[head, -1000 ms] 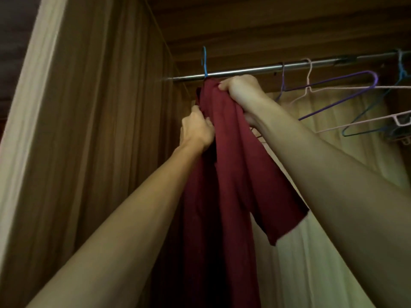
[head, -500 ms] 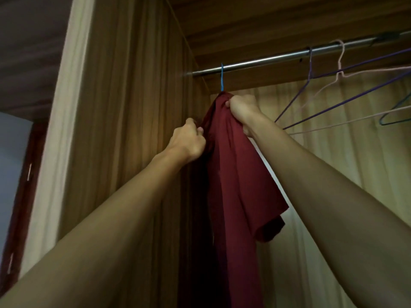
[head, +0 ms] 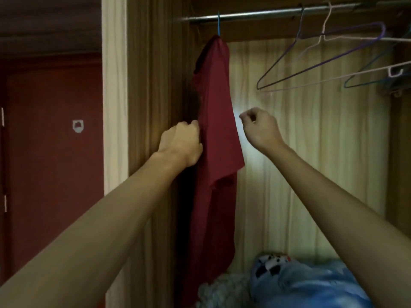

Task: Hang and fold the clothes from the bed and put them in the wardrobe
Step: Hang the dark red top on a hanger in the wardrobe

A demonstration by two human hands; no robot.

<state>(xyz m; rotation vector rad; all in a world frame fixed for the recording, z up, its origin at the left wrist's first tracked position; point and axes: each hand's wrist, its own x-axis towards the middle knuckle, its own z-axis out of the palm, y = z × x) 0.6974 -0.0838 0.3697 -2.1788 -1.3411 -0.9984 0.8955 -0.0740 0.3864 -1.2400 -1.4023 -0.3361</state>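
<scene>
A dark red shirt (head: 216,121) hangs from a blue hanger hook (head: 218,23) on the metal wardrobe rail (head: 255,13), at the rail's left end by the wooden side wall. My left hand (head: 181,143) is closed against the shirt's left edge at mid height; the grip itself is hidden behind the knuckles. My right hand (head: 259,127) hovers just right of the shirt, fingers curled in, apart from the cloth and holding nothing.
Several bare hangers, purple (head: 320,61), pink (head: 355,72) and blue (head: 378,81), hang further right on the rail. Blue patterned fabric (head: 311,285) and a pale knitted item (head: 222,290) lie at the wardrobe's bottom. A dark red door (head: 51,141) stands left.
Both hands have come down from the hanger's top. The right hand let go of the shirt, which now hangs on its own. The view tilted downward.
</scene>
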